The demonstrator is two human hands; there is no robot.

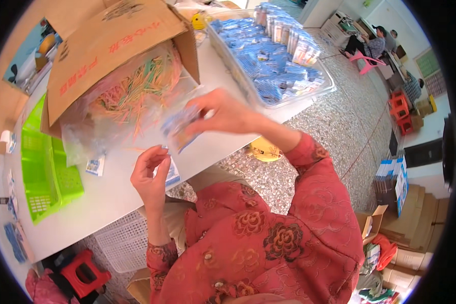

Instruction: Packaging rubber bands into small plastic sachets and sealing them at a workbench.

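My right hand (222,112) is closed on a small clear packet (181,126) with blue print, held above the front part of the table and blurred by motion. Just below and to its left is my left hand (151,169), thumb and fingers curled together in a pinch; what they hold, if anything, is too small to make out. A blue and white packet (173,176) shows beside that hand at the table's edge. Beyond both hands, an open carton (121,43) lies with its mouth toward me, and a clear bag of thin pink, green and orange sticks (137,96) spills from it.
A clear plastic bin (248,96) full of blue packets stands at the far right of the white table (106,202). Bright green baskets (61,172) sit at left, near a small packet (95,166). Below are a red stool (86,273) and a white crate (124,243). People sit far right.
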